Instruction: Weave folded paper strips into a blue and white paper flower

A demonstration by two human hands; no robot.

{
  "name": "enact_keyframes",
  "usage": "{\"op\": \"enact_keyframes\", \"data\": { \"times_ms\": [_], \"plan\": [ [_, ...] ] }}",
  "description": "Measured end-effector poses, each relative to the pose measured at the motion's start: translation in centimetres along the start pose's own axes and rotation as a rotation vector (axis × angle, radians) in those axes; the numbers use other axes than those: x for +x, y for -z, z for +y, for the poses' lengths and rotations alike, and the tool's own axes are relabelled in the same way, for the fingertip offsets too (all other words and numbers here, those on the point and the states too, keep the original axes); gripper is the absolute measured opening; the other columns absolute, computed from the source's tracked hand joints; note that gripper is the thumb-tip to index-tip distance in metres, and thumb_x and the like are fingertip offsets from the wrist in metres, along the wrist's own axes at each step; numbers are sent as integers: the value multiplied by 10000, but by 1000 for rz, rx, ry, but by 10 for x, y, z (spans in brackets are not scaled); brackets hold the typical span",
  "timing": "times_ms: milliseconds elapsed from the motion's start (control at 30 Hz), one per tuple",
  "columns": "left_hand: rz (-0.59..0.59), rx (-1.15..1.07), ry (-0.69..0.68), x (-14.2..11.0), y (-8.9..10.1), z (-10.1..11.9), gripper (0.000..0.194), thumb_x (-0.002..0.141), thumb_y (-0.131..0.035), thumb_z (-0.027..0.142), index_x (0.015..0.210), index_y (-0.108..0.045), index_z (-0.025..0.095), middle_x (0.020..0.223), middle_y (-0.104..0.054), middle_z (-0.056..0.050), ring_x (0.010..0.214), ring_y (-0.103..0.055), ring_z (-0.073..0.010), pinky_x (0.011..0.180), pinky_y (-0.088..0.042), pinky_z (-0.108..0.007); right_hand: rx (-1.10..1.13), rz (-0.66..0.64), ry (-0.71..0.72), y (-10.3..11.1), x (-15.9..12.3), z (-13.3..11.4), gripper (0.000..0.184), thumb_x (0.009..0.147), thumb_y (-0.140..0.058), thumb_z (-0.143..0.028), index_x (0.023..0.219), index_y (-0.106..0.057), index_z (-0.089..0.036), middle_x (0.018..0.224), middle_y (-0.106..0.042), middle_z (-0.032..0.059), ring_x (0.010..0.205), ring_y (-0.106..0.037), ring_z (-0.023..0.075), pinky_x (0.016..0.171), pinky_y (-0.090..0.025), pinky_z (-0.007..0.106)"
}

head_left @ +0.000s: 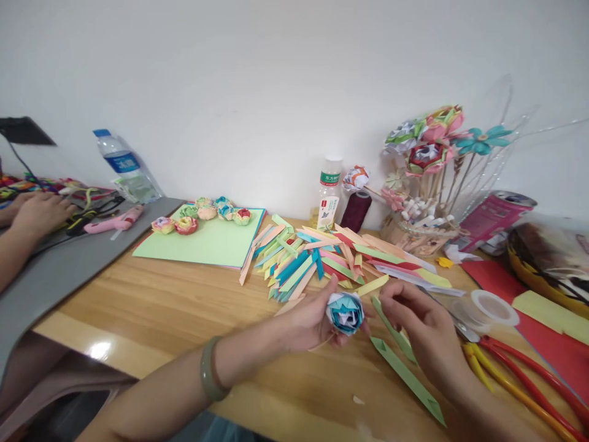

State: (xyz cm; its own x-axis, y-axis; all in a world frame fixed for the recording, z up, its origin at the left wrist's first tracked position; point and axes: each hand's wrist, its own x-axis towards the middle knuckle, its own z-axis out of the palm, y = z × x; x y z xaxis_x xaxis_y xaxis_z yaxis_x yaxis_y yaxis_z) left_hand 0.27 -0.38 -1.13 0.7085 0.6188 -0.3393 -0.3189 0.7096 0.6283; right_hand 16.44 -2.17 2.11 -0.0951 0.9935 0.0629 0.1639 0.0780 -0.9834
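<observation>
In my left hand (317,325) is a blue-and-white folded paper flower (345,313), its layered face turned up, with a thin string hanging by my palm. My right hand (421,325) is just to the right, its fingers curled in a pinch; whether anything is between the fingertips cannot be made out. Partly behind those fingers is a folded green paper strip (390,325). A second green strip (407,380) lies on the table below it. Beyond both hands spreads a pile of folded coloured paper strips (299,264).
Finished paper flowers (186,226) sit on a light green sheet (207,248). Behind the pile stand a bottle (329,190), a dark thread spool (356,210) and a flower-filled basket (405,236). Scissors with red and yellow handles (519,362) lie right. A co-worker's hand (43,212) is far left.
</observation>
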Motion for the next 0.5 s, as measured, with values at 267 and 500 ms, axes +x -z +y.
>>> {"op": "enact_keyframes", "data": {
  "times_ms": [267,500],
  "plan": [
    [95,-137,-99,0,-2,0,338,865,-358,354,832,-588,109,637,-611,-27,476,-568,-109,453,-431,-219,-467,-50,217,-3,-4,-4,139,795,-518,-295,814,-610,-193,640,-557,9,569,-482,145,515,-388,256],
    [-15,-188,-204,0,-4,-3,229,855,-409,211,836,-608,99,753,-624,-45,644,-590,-107,564,-478,-227,-609,-67,473,4,-1,5,143,833,-471,-208,859,-611,-212,771,-638,38,696,-579,167,629,-434,277]
  ]
}}
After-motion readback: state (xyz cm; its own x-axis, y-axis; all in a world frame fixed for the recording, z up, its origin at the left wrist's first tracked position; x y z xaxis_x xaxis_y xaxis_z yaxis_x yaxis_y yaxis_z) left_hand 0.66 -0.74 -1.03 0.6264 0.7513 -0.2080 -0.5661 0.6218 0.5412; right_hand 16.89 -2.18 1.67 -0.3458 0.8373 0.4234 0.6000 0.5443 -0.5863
